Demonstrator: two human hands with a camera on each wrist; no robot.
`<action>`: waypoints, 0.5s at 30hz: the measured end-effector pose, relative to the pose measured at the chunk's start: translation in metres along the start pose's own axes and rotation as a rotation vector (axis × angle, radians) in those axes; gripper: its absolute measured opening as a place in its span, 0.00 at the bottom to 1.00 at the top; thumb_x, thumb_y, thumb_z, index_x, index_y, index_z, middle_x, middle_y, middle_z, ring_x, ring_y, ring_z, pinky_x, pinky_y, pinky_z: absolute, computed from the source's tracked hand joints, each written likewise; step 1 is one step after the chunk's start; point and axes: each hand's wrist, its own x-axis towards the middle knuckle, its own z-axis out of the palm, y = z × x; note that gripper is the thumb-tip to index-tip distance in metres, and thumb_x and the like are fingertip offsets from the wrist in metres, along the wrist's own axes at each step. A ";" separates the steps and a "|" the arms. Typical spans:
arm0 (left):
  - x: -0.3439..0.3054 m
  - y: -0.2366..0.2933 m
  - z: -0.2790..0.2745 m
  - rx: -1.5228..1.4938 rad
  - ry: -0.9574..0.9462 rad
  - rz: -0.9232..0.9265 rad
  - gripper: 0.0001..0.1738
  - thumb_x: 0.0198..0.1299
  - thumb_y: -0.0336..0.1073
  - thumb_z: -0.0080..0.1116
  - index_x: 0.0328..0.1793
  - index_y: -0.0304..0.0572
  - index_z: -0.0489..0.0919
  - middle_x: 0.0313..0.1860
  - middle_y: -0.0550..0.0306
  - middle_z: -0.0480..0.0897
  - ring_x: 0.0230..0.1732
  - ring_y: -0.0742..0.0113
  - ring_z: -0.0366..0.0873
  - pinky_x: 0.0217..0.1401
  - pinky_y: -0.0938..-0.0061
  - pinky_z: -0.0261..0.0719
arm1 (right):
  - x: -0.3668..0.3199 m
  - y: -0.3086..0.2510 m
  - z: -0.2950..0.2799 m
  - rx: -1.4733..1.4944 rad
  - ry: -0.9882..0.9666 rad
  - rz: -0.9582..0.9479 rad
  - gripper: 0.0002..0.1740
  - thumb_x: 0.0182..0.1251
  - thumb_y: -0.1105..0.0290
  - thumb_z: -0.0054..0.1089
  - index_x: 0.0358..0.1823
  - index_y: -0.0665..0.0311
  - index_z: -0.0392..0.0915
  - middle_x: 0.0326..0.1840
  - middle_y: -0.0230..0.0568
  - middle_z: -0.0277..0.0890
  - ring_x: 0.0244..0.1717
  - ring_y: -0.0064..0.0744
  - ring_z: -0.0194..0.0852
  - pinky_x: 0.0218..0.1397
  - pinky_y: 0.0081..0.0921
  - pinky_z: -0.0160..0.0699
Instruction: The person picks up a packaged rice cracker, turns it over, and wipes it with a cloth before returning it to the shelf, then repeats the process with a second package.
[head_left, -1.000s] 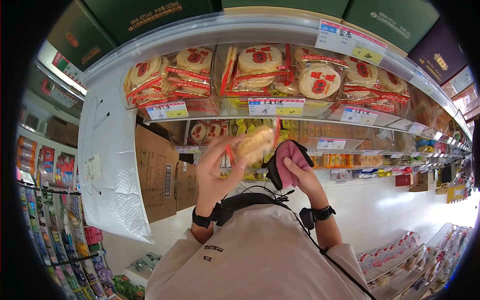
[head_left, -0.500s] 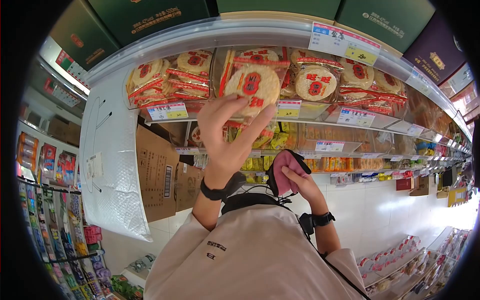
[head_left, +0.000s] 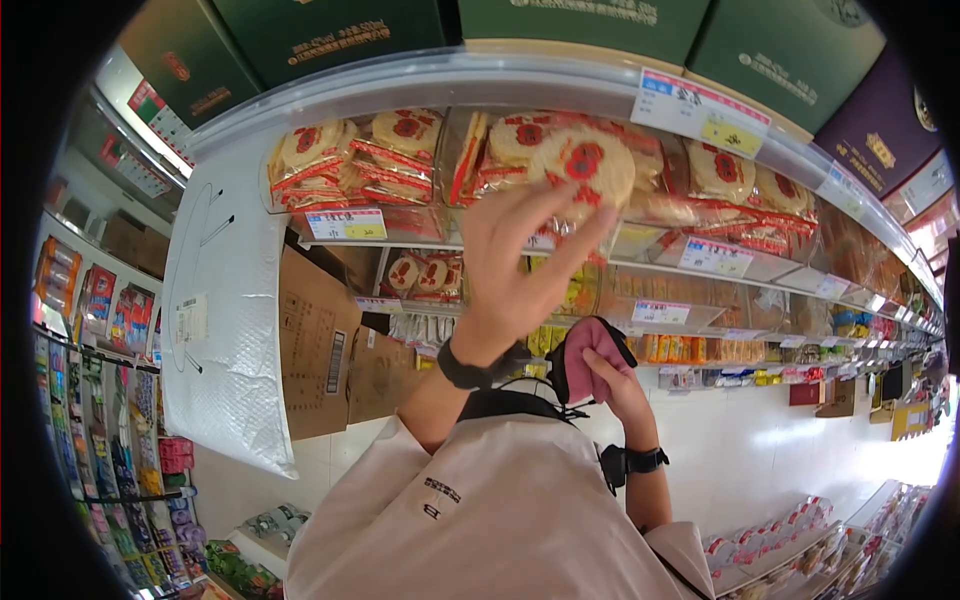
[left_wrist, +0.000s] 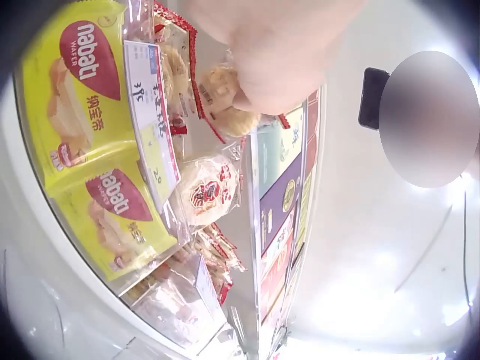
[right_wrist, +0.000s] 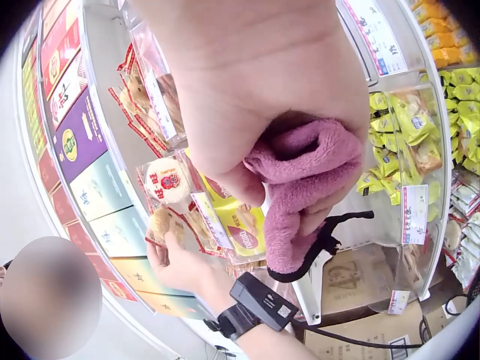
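Note:
In the head view the left hand (head_left: 515,265) pinches a packet of round crackers (head_left: 585,165) in clear and red wrapping, held up before the clear bin on the upper shelf. The left wrist view shows this packet (left_wrist: 221,97) beside the fingers, over other packets (left_wrist: 206,191). Lower down and to the right, the right hand (head_left: 622,385) grips a folded pink cloth with black edging (head_left: 585,362). Up close in the right wrist view, the cloth (right_wrist: 311,172) is bunched between thumb and fingers.
Green boxes (head_left: 350,30) stand on top of the shelf. Price tags (head_left: 700,108) line the shelf edges. A white padded package (head_left: 225,330) and cardboard boxes (head_left: 315,340) are at the left. Lower shelves hold orange snack packs (head_left: 690,350).
The left hand has raised the cracker packet from the lower shelf's height to the upper bin, then moved it rightward. The right hand, with the cloth, has shifted slightly down and right.

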 end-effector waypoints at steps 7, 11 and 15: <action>-0.021 0.000 -0.001 0.036 -0.011 -0.056 0.29 0.38 0.23 0.63 0.51 0.54 0.90 0.57 0.56 0.78 0.55 0.54 0.75 0.60 0.56 0.73 | 0.000 -0.026 0.013 0.401 -0.028 -0.136 0.24 0.75 0.67 0.58 0.69 0.63 0.69 0.61 0.36 0.77 0.62 0.25 0.75 0.66 0.26 0.72; -0.025 0.005 0.000 0.032 0.033 0.025 0.25 0.40 0.29 0.71 0.49 0.57 0.90 0.57 0.58 0.78 0.55 0.56 0.74 0.62 0.56 0.72 | 0.003 -0.054 0.010 0.522 -0.065 -0.277 0.24 0.75 0.69 0.57 0.69 0.63 0.68 0.63 0.39 0.76 0.63 0.31 0.76 0.68 0.32 0.73; -0.018 0.007 0.006 0.026 0.013 0.007 0.21 0.42 0.34 0.72 0.47 0.58 0.91 0.56 0.59 0.80 0.56 0.59 0.75 0.66 0.55 0.70 | 0.007 -0.035 0.006 0.342 -0.019 -0.218 0.21 0.73 0.69 0.59 0.65 0.63 0.72 0.56 0.37 0.78 0.58 0.27 0.78 0.61 0.26 0.76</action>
